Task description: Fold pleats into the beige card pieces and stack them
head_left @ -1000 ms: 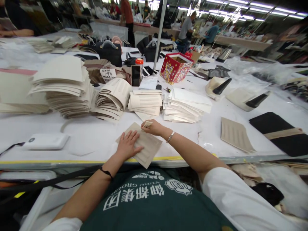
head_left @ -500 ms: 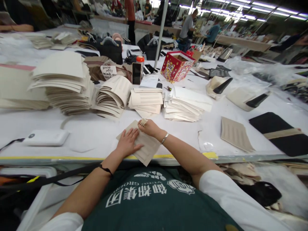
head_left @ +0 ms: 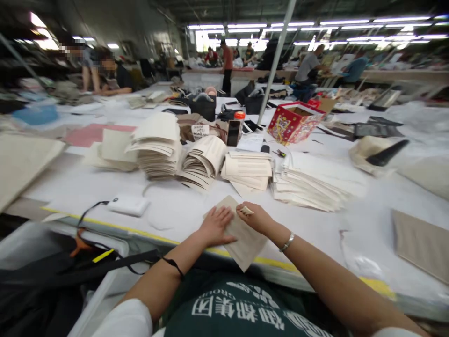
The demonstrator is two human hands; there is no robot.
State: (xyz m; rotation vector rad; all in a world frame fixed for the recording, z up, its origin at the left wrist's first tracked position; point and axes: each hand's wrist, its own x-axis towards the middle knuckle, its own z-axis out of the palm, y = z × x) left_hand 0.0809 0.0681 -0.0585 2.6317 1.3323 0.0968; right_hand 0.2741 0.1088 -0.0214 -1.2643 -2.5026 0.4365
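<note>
A beige sheet [head_left: 247,243] lies turned cornerwise at the table's front edge, one corner hanging over it. My left hand [head_left: 217,224] rests flat on its left side, fingers stretched out. Closed at the sheet's upper right edge, my right hand [head_left: 256,217] grips a small pale strip or folded piece [head_left: 246,211] that shows between the fingers; its kind is not clear. Just beyond the hands sits a stack of beige panels with slots [head_left: 247,166]. Left of that stands a curved stack [head_left: 205,159], and to the right a spread pile of white sheets [head_left: 308,185].
A white power bank [head_left: 128,205] with a black cord lies to the left. Farther back are a tall panel stack [head_left: 159,147], a phone [head_left: 233,133], a red box [head_left: 294,124] and a slanted pole [head_left: 277,61]. Other people work in the background.
The camera view has swung left and up, so the table things appear farther right and lower. Both hands keep nearly the same place on the beige sheet.
</note>
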